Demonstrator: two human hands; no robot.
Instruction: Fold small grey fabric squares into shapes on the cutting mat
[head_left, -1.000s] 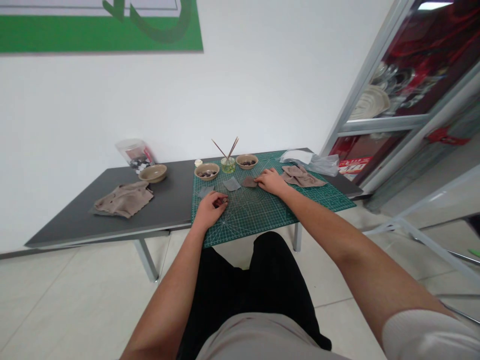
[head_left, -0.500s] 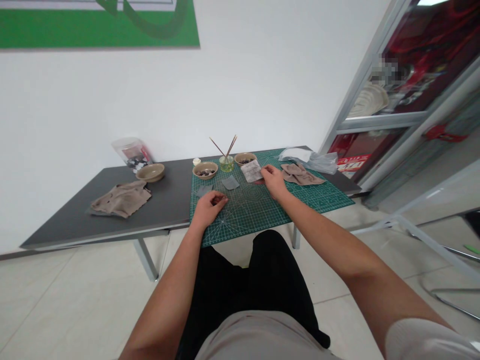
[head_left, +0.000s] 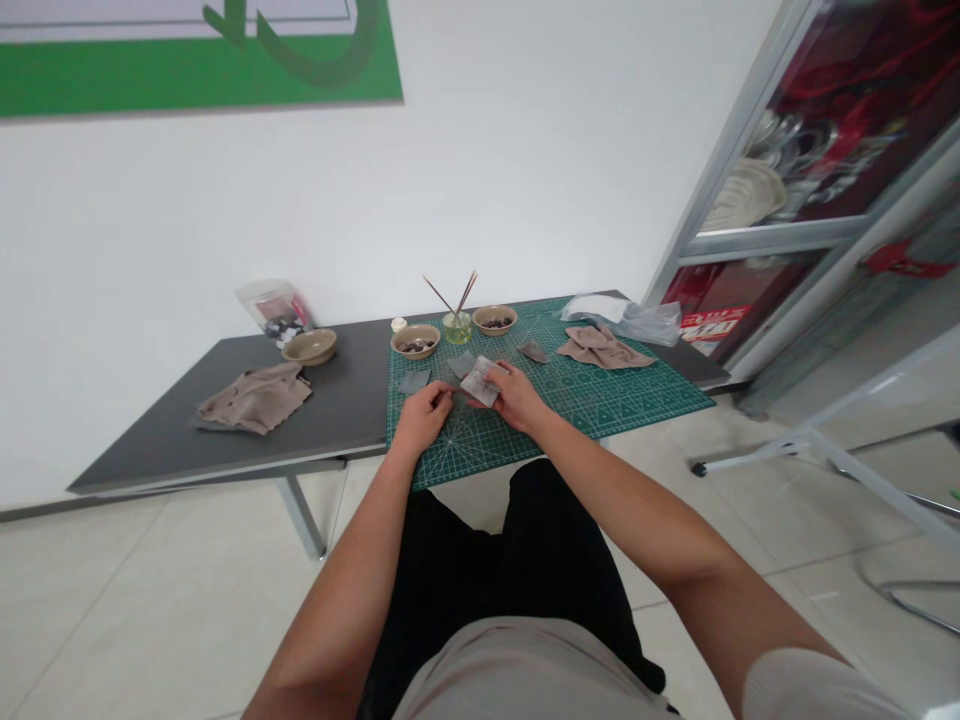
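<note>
My right hand (head_left: 512,396) is closed on a small pale grey square sheet (head_left: 480,381), held just above the green cutting mat (head_left: 600,395). My left hand (head_left: 422,415) rests on the mat beside it, fingers pinched on a small dark item I cannot make out. The two hands nearly meet. Two grey squares (head_left: 414,380) lie on the mat behind my left hand, and a darker one (head_left: 533,351) lies further right.
On the grey table (head_left: 225,440) stand three tan bowls (head_left: 415,341), a glass with sticks (head_left: 457,326), a small white lid, a plastic container (head_left: 274,307), beige cloths (head_left: 255,396) left and right, and a plastic bag (head_left: 630,318). A metal-framed cabinet stands at right.
My right hand picked up a pale square sheet from the far side of the mat and brought it back toward my left hand. A darker square stays where the hand was.
</note>
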